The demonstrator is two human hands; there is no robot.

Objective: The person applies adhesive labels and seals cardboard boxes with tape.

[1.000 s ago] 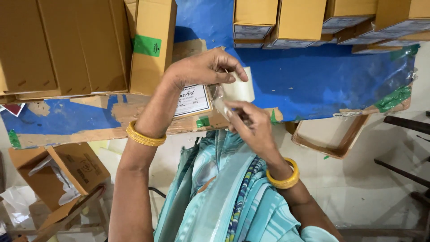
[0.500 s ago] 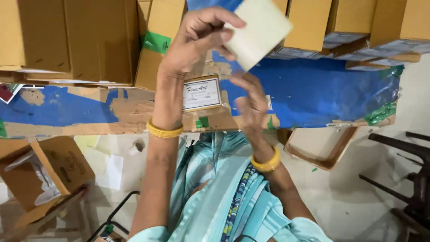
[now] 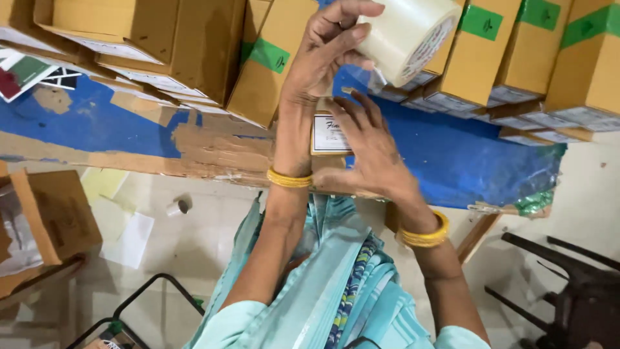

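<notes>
Blue table point(image 3: 445, 161) w/ rows of brown cardboard boxes point(image 3: 194, 45) w/ green tape is filling the far side. Left hand point(image 3: 320, 55) is gripping a roll of clear tape point(image 3: 407, 32), raised over the boxes at top centre; roll's axis is tilting toward lower right, open core facing right. Right hand point(image 3: 368, 145) is lying fingers spread, unclenched, pressing a small labelled box point(image 3: 328, 132) at table's near edge, just below the roll.

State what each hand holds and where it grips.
The left hand holds a roll of clear tape by its outer curved face. The right hand lies on a small labelled box; whether it grips is unclear.
</notes>
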